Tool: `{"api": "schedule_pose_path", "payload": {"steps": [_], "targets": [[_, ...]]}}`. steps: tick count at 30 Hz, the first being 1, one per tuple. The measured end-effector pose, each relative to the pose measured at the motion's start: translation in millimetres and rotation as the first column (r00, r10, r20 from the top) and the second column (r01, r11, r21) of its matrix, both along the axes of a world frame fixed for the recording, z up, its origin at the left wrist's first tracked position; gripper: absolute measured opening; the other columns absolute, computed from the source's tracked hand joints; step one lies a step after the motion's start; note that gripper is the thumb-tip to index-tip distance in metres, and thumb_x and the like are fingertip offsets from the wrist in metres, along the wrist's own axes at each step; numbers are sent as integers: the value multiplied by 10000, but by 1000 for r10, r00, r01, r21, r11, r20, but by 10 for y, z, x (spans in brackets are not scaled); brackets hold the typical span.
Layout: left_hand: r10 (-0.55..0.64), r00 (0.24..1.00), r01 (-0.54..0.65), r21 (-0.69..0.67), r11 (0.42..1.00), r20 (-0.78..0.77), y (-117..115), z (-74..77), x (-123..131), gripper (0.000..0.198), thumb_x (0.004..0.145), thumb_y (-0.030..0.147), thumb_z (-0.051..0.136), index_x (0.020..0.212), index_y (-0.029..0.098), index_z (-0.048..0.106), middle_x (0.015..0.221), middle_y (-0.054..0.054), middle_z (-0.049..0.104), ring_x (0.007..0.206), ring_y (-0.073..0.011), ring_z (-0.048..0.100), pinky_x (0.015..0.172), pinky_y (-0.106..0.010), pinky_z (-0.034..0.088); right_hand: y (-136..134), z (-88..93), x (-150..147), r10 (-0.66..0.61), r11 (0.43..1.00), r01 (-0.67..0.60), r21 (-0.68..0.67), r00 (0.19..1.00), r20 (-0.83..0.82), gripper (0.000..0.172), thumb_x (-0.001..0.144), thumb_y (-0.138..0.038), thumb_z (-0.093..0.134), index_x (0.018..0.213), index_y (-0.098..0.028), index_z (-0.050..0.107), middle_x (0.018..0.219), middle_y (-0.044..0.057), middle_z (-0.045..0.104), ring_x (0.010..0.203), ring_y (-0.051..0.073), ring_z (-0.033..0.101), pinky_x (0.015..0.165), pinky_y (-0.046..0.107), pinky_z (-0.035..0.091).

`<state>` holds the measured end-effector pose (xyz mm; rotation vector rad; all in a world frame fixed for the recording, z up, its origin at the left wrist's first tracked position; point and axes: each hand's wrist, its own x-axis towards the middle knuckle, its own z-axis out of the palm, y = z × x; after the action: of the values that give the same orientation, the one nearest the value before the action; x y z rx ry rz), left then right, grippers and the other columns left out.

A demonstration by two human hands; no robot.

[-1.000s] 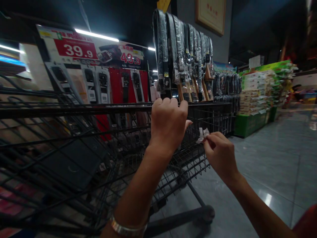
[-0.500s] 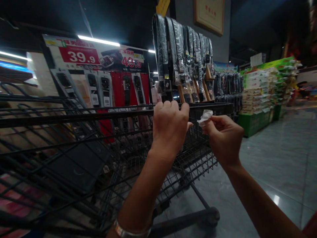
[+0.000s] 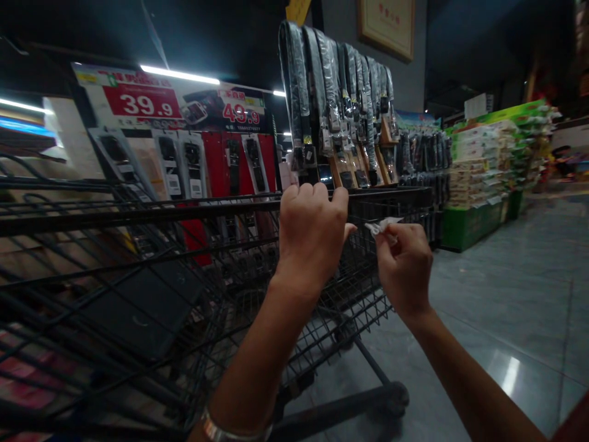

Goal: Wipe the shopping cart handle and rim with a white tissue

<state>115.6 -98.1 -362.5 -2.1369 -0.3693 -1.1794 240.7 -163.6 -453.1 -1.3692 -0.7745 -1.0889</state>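
A black wire shopping cart [image 3: 221,212] fills the left and middle of the head view. Over its top rail, my left hand [image 3: 313,236] is closed, knuckles up and thumb sticking out to the right. To the right of it, beside the cart's end, my right hand [image 3: 405,264] pinches a crumpled white tissue [image 3: 378,227] between thumb and fingers. Part of the tissue is hidden by those fingers. A shiny bracelet [image 3: 230,433] circles my left wrist.
Behind the cart hang several plastic-wrapped belts [image 3: 340,92] on a rack. Price signs [image 3: 142,104] stand above packaged belts at the left. A green display [image 3: 473,227] stacked with packs is at the right, on a grey tiled floor [image 3: 515,307].
My right hand has shifted left and slightly down with the tissue, turning more upright. My left hand stays on the rail. The view has moved slightly.
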Motion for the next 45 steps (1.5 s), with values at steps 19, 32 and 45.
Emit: {"api": "schedule_pose_path", "payload": {"steps": [19,32,45], "targets": [[56,998,-56,-2,998,-14,-24,17,-12,408,749,456,704,1022,177,586,848,-75,618,862,-258,548,705,-363,322,-123,335,11,227,974,-226,22,964,-137,114,809,-230,610,847,-142,673,764,23,577,669,139,538,644,296,426],[39,999,-39,-9,999,-6,-11,19,-4,402,746,456,706,1017,182,593,857,-77,627,864,-259,553,720,-369,331,-127,-138,80,106,989,-103,-104,994,24,136,848,-133,523,767,-176,623,771,16,523,693,139,530,641,284,443],[12,1000,-13,-27,1000,-6,-13,24,-18,373,756,427,700,1015,181,596,866,-92,625,858,-269,540,701,-371,298,-479,-460,286,-37,993,44,-109,998,59,114,835,-116,486,826,-188,575,936,80,573,882,211,582,762,397,503]]}}
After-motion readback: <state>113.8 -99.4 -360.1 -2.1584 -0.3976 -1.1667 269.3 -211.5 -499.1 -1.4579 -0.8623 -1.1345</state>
